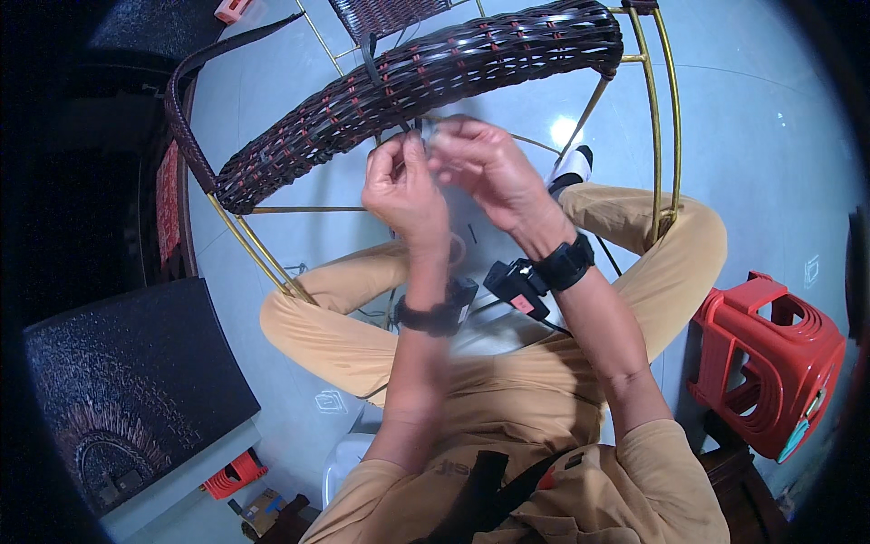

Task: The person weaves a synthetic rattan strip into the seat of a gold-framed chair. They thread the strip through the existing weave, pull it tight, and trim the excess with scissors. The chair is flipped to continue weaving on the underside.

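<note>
A curved wicker panel (489, 59), woven of dark brown strands with small red accents, spans a gold metal chair frame (654, 118) in front of me. Just below its lower edge, my left hand (405, 195) is closed, thumb and finger pinching the end of a dark weaving strip (404, 122) that comes down from the weave. My right hand (494, 168) is beside it with bent fingers close to the left fingertips. Motion smears those fingers, so whether they grip anything is unclear. A loose dark strip (370, 59) crosses the panel's upper edge.
My bent legs straddle the frame's gold legs. Stacked red plastic stools (766, 363) lie on the right. At the left stands a dark, textured flat-topped piece (145, 390), with a smaller red stool (234, 474) below. Another woven section (385, 14) is beyond the panel.
</note>
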The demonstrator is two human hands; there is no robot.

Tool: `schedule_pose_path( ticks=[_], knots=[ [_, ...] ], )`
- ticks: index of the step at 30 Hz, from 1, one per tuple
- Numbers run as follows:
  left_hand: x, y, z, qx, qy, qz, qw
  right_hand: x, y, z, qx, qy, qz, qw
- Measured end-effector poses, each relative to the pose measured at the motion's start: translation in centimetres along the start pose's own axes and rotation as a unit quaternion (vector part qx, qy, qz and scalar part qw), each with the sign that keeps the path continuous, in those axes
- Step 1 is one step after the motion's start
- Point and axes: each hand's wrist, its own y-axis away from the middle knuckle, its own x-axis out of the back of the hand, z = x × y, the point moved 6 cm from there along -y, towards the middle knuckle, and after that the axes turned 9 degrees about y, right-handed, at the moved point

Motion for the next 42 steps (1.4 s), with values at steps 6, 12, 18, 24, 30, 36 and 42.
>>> schedule_pose_path(
  ticks=[6, 12, 18, 24, 30, 36, 42],
  knots=[
    [0.3, -1.6, -1.3, 0.204, 0.146, -0.071, 0.965, -0.4, 0.1, 0.1, 0.036, 0.11, 0.01, 0.993],
    [-0.1, -1.4, -0.4, 0.142, 0.102, -0.078, 0.982, -0.3, -0.2, 0.2, 0.086, 0.174, 0.04, 0.98],
    [-0.5, -1.1, 0.4, 0.103, 0.056, -0.029, 0.993, 0.3, -0.3, 0.8, 0.071, 0.172, 0.048, 0.981],
    [-0.5, -1.2, 0.5, 0.037, -0.008, -0.022, 0.999, 0.7, -0.8, 1.6, 0.063, 0.122, 0.054, 0.989],
    [-0.8, -1.1, 0.5, -0.016, -0.037, -0.022, 0.999, 1.2, -0.8, 1.3, 0.088, 0.179, 0.086, 0.976],
    [-1.2, -1.2, 0.3, 0.034, -0.018, -0.012, 0.999, 1.5, -1.1, 0.9, 0.098, 0.221, 0.085, 0.967],
    [-1.1, -1.0, -1.7, 0.111, -0.001, -0.051, 0.993, 1.2, -0.6, 0.3, 0.221, 0.342, 0.208, 0.889]
  ],
)
